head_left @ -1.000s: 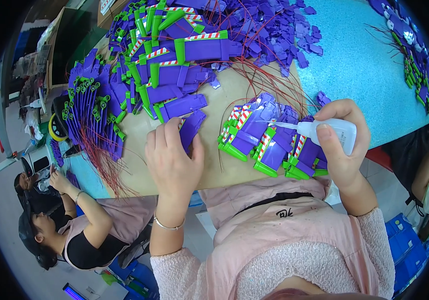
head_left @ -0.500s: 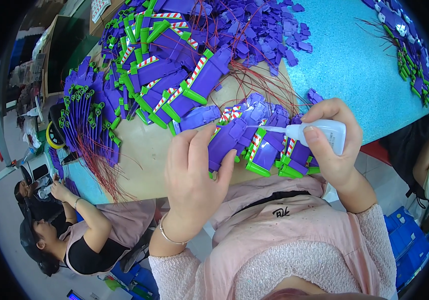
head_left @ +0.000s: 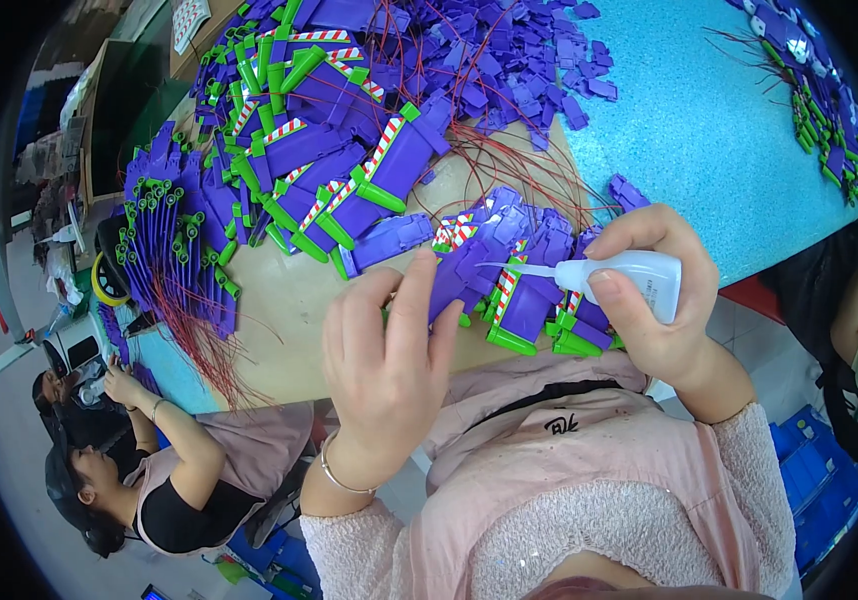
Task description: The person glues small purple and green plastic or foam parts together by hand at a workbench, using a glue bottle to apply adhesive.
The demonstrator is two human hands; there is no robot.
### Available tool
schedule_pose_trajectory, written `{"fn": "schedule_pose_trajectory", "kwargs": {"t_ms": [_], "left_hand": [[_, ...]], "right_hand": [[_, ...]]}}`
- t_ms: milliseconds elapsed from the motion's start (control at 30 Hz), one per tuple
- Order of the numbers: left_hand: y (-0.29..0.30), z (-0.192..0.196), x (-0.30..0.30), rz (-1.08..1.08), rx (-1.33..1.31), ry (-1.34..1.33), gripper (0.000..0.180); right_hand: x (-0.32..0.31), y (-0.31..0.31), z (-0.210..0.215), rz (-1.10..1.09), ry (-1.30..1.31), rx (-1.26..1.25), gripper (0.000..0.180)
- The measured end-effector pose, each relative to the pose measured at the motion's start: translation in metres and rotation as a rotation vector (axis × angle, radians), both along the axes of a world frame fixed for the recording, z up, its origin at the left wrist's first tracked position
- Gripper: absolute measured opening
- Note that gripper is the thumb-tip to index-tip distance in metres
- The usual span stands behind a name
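My left hand (head_left: 381, 365) is closed on a purple plastic wing piece (head_left: 456, 278), pinched between thumb and fingers, with much of it hidden behind them. In my right hand (head_left: 671, 310) is a white squeeze bottle (head_left: 646, 280) with a long thin nozzle. It lies nearly level, its nozzle pointing left, and the tip is right at the held piece; whether it touches I cannot tell. Beneath both hands, more purple wing pieces (head_left: 527, 318) with green ends and red-and-white stripes lie overlapped in a row near the table's front edge.
A heap of striped wing pieces (head_left: 334, 150) and small purple parts (head_left: 509, 60) covers the back of the table. Red wires (head_left: 524, 160) trail across it. At left stand stacked purple-and-green parts (head_left: 174, 240); a co-worker (head_left: 184, 460) sits beyond. More parts (head_left: 824, 110) lie far right.
The nozzle tip has shifted slightly left and down over the purple wing piece. My left hand has edged a little left with that piece. Both holds stay the same.
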State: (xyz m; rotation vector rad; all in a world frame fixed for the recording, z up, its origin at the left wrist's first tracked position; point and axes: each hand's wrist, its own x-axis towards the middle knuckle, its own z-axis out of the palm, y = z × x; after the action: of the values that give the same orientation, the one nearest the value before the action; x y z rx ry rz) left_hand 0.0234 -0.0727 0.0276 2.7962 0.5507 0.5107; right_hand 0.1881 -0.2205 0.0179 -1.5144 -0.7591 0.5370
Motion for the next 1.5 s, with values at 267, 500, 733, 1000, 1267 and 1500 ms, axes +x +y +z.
{"fn": "schedule_pose_trajectory", "kwargs": {"t_ms": [267,500,733,1000,1267,1500], "left_hand": [[0.0,0.001,0.001,-0.07,0.197,-0.008,0.047],[-0.003,0.004,0.021,-0.07,-0.058,0.002,0.036],[0.048,0.0,0.065,-0.044,0.159,0.05,0.049],[0.051,0.009,0.052,-0.01,0.193,0.142,0.058],[0.011,0.033,0.001,-0.161,0.0,0.243,0.041],[0.01,0.027,0.003,-0.147,-0.007,0.286,0.05]], "right_hand": [[0.004,0.005,0.004,0.039,-0.134,0.015,0.016],[0.012,-0.011,0.0,-0.067,0.002,0.111,0.018],[0.01,-0.013,-0.001,-0.1,-0.003,0.081,0.017],[0.012,-0.014,-0.001,-0.096,0.002,0.063,0.016],[0.012,-0.009,-0.004,-0.078,0.043,0.108,0.016],[0.007,-0.008,0.001,-0.043,0.031,0.095,0.017]]}}
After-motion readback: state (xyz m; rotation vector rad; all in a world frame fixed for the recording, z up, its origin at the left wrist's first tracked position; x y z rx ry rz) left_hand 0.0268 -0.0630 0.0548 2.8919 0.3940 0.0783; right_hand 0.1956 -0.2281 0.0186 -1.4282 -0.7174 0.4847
